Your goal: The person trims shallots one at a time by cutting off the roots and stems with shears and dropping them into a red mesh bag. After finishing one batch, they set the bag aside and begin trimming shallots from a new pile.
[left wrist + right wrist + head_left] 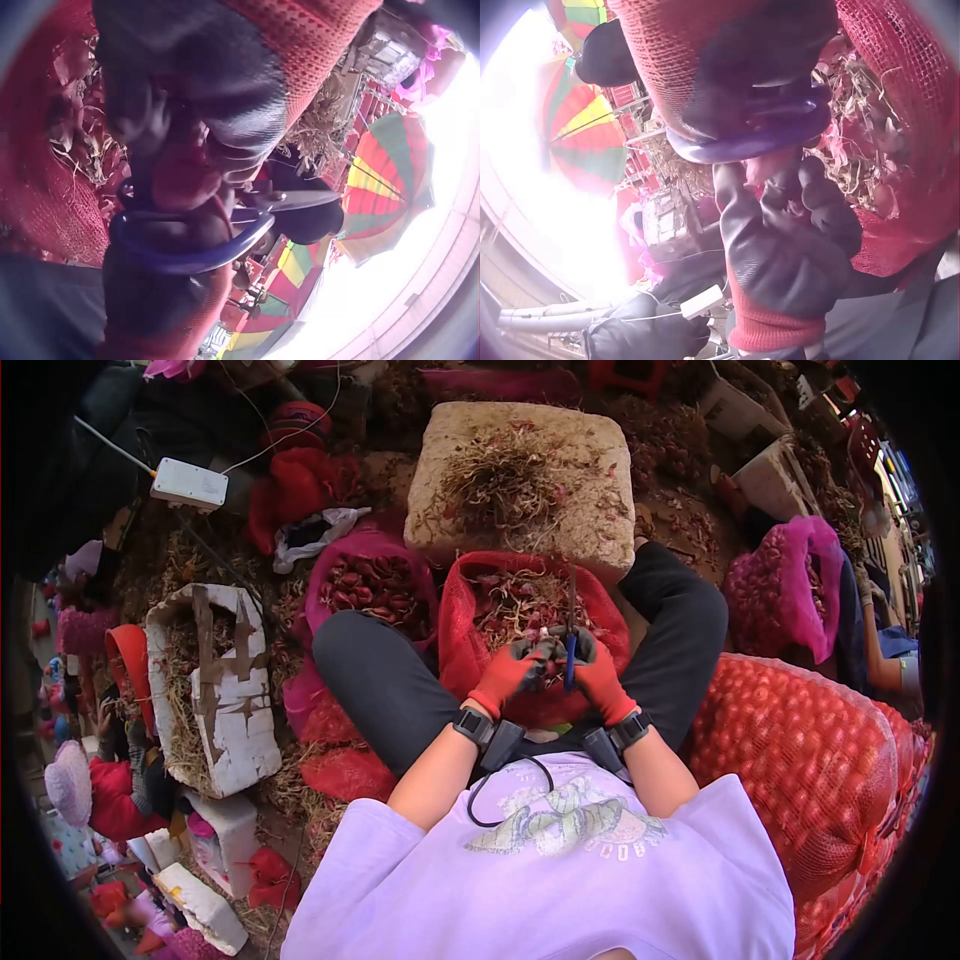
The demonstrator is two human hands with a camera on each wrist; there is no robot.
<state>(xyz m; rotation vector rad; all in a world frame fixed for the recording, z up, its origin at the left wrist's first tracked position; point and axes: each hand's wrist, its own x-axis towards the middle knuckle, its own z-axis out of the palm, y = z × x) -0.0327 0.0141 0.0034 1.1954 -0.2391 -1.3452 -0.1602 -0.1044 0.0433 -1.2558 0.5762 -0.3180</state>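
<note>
Both hands wear red gloves with dark coated palms and meet above an open red mesh bag [455, 610] of shallots between the knees. My right hand [603, 678] holds scissors [570, 660] by their blue handles, the blades pointing away from the body. Pinched in my left hand [508, 678] is a pinkish shallot [759, 169], close beside the scissor handles. The left fingers partly hide it. Loose shallots with dry roots and stalks [520, 600] fill the bag below the hands.
A foam block [600, 480] topped with dry trimmings stands ahead. To its left is a pink bag of shallots [375, 585]; a large full red mesh sack [790, 750] sits at right. A taped foam box [235, 710] lies left, near a white box with cables [190, 483].
</note>
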